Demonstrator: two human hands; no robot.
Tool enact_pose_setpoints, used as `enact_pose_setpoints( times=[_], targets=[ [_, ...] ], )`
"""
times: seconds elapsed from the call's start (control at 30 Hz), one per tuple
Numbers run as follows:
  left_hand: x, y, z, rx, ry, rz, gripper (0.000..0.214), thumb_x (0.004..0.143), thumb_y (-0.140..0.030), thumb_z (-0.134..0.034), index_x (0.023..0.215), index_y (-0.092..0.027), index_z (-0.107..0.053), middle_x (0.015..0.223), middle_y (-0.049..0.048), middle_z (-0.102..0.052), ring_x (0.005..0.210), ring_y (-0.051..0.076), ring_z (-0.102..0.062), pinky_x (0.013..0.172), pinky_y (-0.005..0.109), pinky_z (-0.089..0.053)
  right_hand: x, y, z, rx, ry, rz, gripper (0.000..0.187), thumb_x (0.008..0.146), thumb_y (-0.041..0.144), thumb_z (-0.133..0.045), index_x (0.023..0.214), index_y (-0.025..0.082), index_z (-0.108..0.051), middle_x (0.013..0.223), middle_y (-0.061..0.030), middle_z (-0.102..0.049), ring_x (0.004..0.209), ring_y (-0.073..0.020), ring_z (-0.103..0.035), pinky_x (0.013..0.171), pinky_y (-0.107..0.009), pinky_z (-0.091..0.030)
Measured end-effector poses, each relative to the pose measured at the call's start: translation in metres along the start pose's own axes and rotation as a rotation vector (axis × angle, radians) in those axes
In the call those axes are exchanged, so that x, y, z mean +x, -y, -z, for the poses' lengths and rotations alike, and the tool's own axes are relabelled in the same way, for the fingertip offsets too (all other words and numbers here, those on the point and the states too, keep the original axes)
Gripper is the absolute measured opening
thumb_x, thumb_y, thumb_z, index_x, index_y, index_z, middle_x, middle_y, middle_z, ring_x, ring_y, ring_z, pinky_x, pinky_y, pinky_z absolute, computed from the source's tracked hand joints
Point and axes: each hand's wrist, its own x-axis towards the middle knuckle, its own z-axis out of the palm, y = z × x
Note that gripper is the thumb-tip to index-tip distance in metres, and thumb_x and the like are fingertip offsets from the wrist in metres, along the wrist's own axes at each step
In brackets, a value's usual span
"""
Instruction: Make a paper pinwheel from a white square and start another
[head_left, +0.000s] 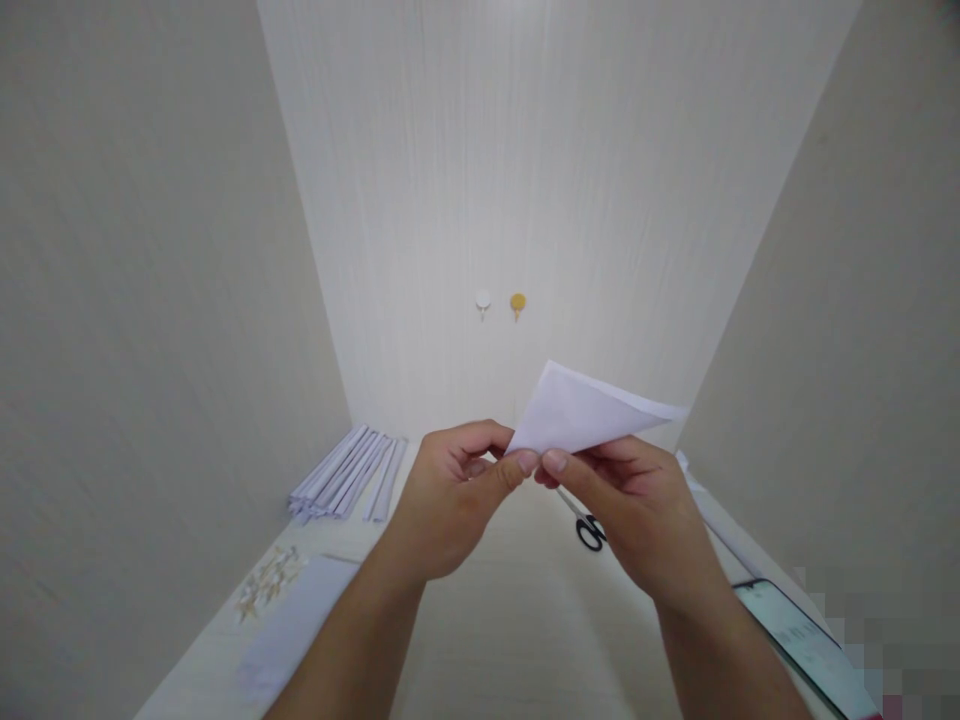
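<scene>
A person holds a folded piece of white paper [589,405] up in the air over the bench [495,650]. The left hand [457,500] pinches the paper's near corner, and its grip is closed on it with thumb and fingers. The right hand [637,510] grasps the near edge, with its thumb tip close to the other thumb. The paper's pointy end sticks out to the right.

Black-handled scissors [590,533] lie on the bench just below the right hand, partly hidden by it. At the far left is a pile of thin white paper sticks [337,475]. Nearer on the left sit a heap of small tan and white bits [270,580], too blurry to name, and a flat pale sheet [307,615]. A phone [802,640] lies at the near right. Two little hooks, one white [483,301] and one yellow [517,301], hang on the far wall [450,180].
</scene>
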Motion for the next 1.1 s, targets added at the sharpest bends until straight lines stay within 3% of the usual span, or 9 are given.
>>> enact_pose_setpoints(
  times=[0.3,0.8,1.1],
  targets=[
    [-0.001,-0.001,0.001,0.062,0.014,0.010,0.023,0.087,-0.038,-0.072,0.085,-0.016,-0.077,0.075,0.0026,-0.066,0.063,0.010,-0.046,0.054,0.024,-0.032,-0.001,0.001,0.011,-0.237,-0.022,0.028,0.032,0.088,0.047,-0.072,0.071,0.020,-0.077,0.075,-0.0046,-0.077,0.074,-0.0201,-0.071,0.068,-0.029,-0.056],
    [-0.002,0.001,0.007,0.055,-0.023,0.087,0.029,0.079,-0.042,-0.077,0.073,-0.015,-0.070,0.065,-0.0001,-0.055,0.058,0.010,-0.041,0.050,0.023,-0.028,0.000,-0.002,0.023,-0.285,-0.149,0.054,0.034,0.086,0.049,-0.074,0.069,0.020,-0.078,0.072,-0.0059,-0.077,0.073,-0.0210,-0.072,0.073,-0.032,-0.057],
    [-0.005,0.004,0.011,0.015,-0.015,0.134,0.028,0.079,-0.042,-0.078,0.075,-0.016,-0.070,0.066,0.0006,-0.059,0.057,0.010,-0.047,0.051,0.023,-0.033,0.002,-0.012,0.032,-0.243,-0.197,0.070,0.029,0.090,0.045,-0.072,0.075,0.021,-0.078,0.077,-0.0047,-0.077,0.077,-0.0207,-0.072,0.081,-0.036,-0.055]
  ],
)
